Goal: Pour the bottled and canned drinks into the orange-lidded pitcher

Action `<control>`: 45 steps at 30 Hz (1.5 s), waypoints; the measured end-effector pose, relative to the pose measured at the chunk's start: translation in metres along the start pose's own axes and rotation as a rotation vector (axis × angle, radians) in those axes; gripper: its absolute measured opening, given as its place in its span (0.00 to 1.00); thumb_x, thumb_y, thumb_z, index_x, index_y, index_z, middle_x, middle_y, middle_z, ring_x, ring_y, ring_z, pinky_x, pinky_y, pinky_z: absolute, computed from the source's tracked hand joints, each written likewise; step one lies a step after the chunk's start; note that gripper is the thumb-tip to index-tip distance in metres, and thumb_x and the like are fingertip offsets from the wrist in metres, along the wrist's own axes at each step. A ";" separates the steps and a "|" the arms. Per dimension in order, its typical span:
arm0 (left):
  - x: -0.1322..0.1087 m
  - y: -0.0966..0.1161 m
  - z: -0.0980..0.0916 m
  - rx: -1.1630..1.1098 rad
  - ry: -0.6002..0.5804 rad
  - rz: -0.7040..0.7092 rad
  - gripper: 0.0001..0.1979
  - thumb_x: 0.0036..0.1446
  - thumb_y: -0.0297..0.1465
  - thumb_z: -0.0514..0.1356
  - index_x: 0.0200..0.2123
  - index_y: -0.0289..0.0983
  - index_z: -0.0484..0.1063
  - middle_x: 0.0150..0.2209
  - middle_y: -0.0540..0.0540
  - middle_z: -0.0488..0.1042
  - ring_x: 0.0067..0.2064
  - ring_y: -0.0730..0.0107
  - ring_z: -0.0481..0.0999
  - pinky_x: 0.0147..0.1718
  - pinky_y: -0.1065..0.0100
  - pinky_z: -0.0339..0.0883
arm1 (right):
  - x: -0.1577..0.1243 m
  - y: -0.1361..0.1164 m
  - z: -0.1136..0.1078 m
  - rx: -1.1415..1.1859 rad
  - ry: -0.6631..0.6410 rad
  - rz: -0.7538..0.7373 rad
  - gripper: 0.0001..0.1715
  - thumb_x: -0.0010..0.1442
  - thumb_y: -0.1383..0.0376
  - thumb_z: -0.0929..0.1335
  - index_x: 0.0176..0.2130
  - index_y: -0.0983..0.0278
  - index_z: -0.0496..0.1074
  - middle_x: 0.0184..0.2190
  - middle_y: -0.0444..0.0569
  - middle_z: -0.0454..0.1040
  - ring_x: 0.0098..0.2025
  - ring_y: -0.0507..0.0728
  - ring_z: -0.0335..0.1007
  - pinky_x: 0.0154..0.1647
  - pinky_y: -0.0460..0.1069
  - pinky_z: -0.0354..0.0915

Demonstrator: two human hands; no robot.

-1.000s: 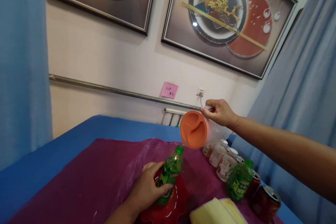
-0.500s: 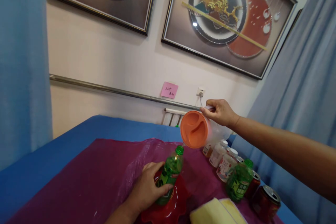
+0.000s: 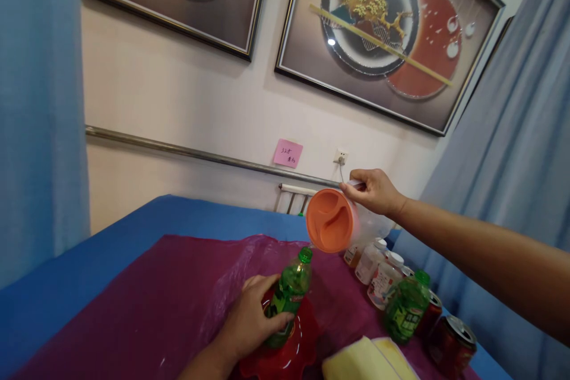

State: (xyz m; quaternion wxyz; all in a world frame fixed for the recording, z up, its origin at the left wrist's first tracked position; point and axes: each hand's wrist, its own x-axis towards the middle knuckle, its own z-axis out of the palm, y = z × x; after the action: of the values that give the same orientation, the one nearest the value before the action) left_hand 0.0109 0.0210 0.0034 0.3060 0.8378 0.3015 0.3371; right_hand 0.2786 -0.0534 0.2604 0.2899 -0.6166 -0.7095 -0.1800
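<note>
The left grip [image 3: 253, 314] curls around a see-through green, labelled plastic bottle [image 3: 291, 285], which leans to the right over a glossy red dish [image 3: 305, 335]. The right grip [image 3: 371, 190] is closed on the pale handle [image 3: 356, 183] of a translucent pitcher [image 3: 369, 227], tipped nearly sideways, its orange lid [image 3: 330, 222] just above the bottle's neck. Nearby, a folded yellow cloth [image 3: 363, 361], a second green bottle [image 3: 406, 312] and red cans [image 3: 447, 347] rest on purple plastic sheeting [image 3: 146, 303].

You've got the translucent pitcher [image 3: 367, 224] tipped over, its orange lid [image 3: 330, 222] facing you with the low edge just above the open mouth of your labelled green plastic bottle [image 3: 291, 285], which sits roughly upright over the glossy red dish [image 3: 306, 338], wavy at the rim.
</note>
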 end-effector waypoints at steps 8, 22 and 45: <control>-0.001 -0.002 0.000 -0.005 0.016 0.006 0.29 0.43 0.35 0.70 0.52 0.43 0.76 0.45 0.44 0.78 0.49 0.52 0.75 0.51 0.56 0.66 | 0.001 -0.001 -0.001 -0.017 -0.003 -0.009 0.28 0.58 0.48 0.65 0.20 0.59 0.51 0.16 0.38 0.52 0.21 0.49 0.46 0.24 0.48 0.47; 0.000 0.000 -0.001 -0.011 0.016 0.005 0.30 0.43 0.36 0.70 0.53 0.42 0.75 0.46 0.44 0.78 0.50 0.51 0.74 0.52 0.55 0.65 | -0.001 -0.002 -0.005 -0.021 0.002 -0.004 0.27 0.58 0.49 0.66 0.20 0.59 0.51 0.17 0.38 0.51 0.22 0.49 0.46 0.24 0.48 0.46; 0.000 0.002 -0.001 -0.003 -0.005 -0.006 0.30 0.42 0.34 0.70 0.53 0.41 0.75 0.46 0.44 0.78 0.50 0.52 0.74 0.52 0.56 0.64 | -0.002 -0.001 -0.002 -0.019 -0.015 -0.007 0.27 0.58 0.48 0.65 0.20 0.59 0.51 0.16 0.38 0.53 0.21 0.49 0.47 0.24 0.48 0.46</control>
State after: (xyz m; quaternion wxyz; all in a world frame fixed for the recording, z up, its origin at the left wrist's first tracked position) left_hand 0.0108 0.0197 0.0052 0.3092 0.8371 0.3028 0.3345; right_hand 0.2780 -0.0565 0.2613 0.2781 -0.6183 -0.7119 -0.1834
